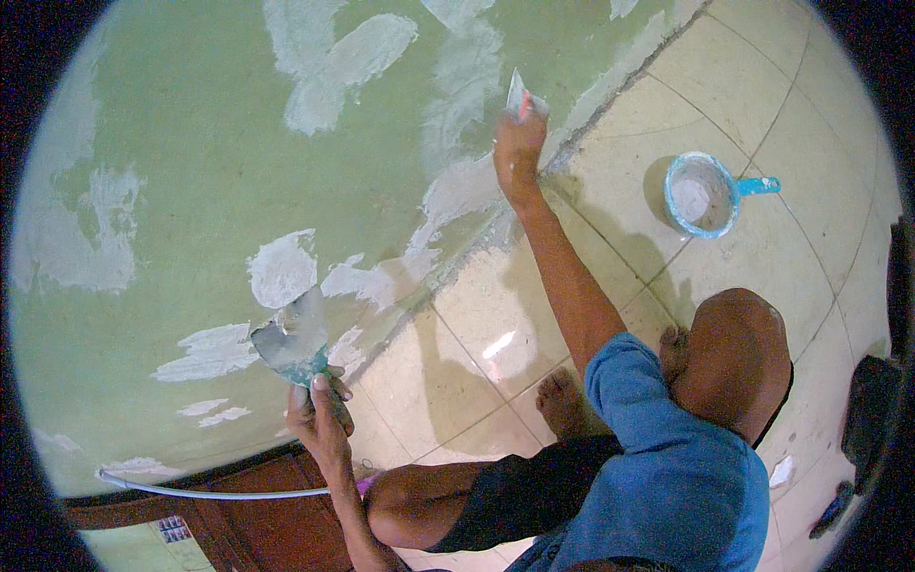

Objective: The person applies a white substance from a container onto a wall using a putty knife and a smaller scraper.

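My left hand [322,416] grips the green handle of a wide putty knife [294,334]. Its broad metal blade is smeared with grey-white filler and points toward a pale round patch [283,269] on the green wall [219,172]. Farther off, my right hand [519,153] is closed around a second putty knife [520,93]. A pointed part of that blade and a bit of red show beyond the fingers, close to the foot of the wall. The fingers hide the rest of it.
A blue dipper [732,212] with whitish paste inside stands on the cream tile floor [753,272]. Rough filler patches cover the wall. A brown wooden door [262,524] and a thin pale tube [219,492] lie at lower left. Dark objects [871,410] sit at the right edge.
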`<state>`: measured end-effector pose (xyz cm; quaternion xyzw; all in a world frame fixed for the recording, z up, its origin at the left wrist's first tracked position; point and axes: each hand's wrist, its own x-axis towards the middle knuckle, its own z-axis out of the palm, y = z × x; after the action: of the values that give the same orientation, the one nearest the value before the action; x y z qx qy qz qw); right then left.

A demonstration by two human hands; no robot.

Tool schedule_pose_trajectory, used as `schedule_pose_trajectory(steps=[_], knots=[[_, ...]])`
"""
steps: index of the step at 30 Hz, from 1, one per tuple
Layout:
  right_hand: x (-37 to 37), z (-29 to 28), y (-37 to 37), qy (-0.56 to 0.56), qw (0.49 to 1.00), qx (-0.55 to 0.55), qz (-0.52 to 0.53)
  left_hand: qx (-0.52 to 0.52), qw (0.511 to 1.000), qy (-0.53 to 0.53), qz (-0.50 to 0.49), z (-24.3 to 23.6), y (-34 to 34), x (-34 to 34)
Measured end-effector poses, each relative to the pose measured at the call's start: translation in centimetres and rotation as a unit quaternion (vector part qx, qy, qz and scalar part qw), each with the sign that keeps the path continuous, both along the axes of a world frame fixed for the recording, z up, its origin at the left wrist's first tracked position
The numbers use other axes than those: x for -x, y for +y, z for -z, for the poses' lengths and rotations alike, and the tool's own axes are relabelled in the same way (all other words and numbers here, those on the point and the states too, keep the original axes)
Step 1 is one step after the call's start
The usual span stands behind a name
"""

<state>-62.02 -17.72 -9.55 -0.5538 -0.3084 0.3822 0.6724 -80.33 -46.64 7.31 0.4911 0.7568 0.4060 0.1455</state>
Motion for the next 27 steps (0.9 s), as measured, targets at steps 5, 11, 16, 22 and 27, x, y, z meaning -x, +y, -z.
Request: schedule_pose_trajectory(steps=[5, 11, 16, 22, 27], knots=[[6.5, -2.5, -3.6, -0.218, 0.967, -0.133, -0.01, -0.004, 0.999, 0.016, 0.037, -0.1, 0.4, -0.6], [5.4, 0.0, -5.9, -0.136, 0.98, -0.112, -0.091, -0.002, 1.0, 0.006, 0.016, -0.4, 0.7, -1.0], [2.3, 3.9, -0.2, -0.166, 0.984, 0.05, -0.05, 0.001, 1.0, -0.014, 0.026, 0.0, 0.4, -0.9], [11.3, -0.5, -9.1, -0.22, 0.956, -0.134, -0.139, 0.011, 1.0, -0.005, 0.018, -0.7, 0.4, -1.4], [4.3, 3.3, -3.3, -0.127, 0.986, -0.034, -0.106, 0.012, 1.0, 0.024, -0.006, -0.5, -1.3, -0.1]])
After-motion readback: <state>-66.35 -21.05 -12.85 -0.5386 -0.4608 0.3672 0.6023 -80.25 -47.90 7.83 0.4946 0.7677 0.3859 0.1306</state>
